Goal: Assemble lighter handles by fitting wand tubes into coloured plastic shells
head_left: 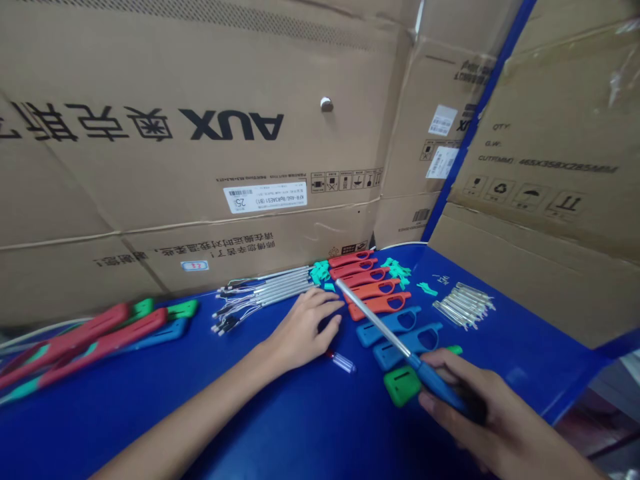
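My right hand (pixel 495 413) is closed around the blue handle of a long silver rod tool (pixel 383 328), whose tip points up and left over the coloured shells. My left hand (pixel 307 330) rests on the blue table with fingers apart, holding nothing I can see. Beside its fingertips lies a row of plastic handle shells: red and orange ones (pixel 377 307), then blue ones (pixel 400 337). A green shell (pixel 403 385) lies partly under my right hand. Just below my left thumb is a small screwdriver (pixel 343 362) with a clear purplish handle.
Silver tubes with wires (pixel 275 293) lie behind my left hand. Small turquoise parts (pixel 397 271) and several metallic pieces (pixel 465 305) are at the right. Red, blue and green handles (pixel 110 337) are stacked at the left. Cardboard walls (pixel 200 160) border the table.
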`<state>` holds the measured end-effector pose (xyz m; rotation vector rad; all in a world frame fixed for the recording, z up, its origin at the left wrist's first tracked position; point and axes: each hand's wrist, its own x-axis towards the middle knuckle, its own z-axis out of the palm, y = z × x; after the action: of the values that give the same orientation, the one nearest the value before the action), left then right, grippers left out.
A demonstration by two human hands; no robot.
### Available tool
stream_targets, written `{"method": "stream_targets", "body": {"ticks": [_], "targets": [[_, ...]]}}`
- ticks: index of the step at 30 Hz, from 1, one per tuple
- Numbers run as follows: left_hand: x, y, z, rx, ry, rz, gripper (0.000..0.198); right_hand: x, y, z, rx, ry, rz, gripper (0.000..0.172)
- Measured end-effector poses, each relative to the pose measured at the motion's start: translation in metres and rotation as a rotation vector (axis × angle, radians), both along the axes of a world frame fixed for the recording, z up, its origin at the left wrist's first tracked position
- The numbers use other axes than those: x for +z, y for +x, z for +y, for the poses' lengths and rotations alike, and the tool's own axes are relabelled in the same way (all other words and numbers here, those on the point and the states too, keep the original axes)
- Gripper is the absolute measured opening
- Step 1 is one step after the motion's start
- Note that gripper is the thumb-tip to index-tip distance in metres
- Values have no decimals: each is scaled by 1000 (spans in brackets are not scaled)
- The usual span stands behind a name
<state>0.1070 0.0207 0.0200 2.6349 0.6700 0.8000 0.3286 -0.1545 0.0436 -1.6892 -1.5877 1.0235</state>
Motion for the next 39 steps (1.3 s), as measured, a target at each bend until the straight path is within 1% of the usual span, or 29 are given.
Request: {"method": "stream_targets", "body": {"ticks": [2,3,4,6,8,10,12,14,15,16,18,22,26,32,34,36,39], "targets": [[6,-22,-12,67,-13,-43,25,5,-12,12,60,-159,287,36],[9,-34,-22,89,-19,-57,23,6,-20,20,94,-210,417,39],[10,-45,-33,102,-25,-65,21,6,-28,28,125,-249,523,40],[10,-66,-57,106,-71,-61,16,4,-48,44,171,-313,650,41],[6,-82,-80,115,-232,-55,11,1,-74,58,195,-386,714,40],[-1,-91,-96,150,-433,-95,11,-4,-102,67,210,-448,781,38],[-6,-96,-103,186,-656,-222,18,-7,-127,74,212,-460,911,36],[-9,-100,-100,226,-858,-387,26,-11,-144,78,256,-451,1050,35],[-9,-102,-97,250,-928,-444,29,-12,-149,80,297,-439,1096,35],[-9,-104,-94,274,-969,-478,31,-14,-150,81,339,-425,1110,35],[-8,-106,-87,315,-989,-487,32,-17,-147,82,392,-391,1020,34],[-8,-106,-86,385,-991,-452,31,-23,-134,78,310,-340,736,35],[-7,-98,-91,468,-1035,-431,27,-23,-136,74,328,-256,704,33],[-6,-96,-96,465,-1039,-410,18,-18,-143,67,388,-196,562,22],[-6,-97,-99,456,-1031,-399,16,-18,-143,67,412,-232,560,27],[-6,-98,-102,439,-1032,-384,17,-19,-144,67,440,-315,584,34],[-5,-101,-103,410,-1036,-366,17,-25,-145,69,454,-401,671,40]]}}
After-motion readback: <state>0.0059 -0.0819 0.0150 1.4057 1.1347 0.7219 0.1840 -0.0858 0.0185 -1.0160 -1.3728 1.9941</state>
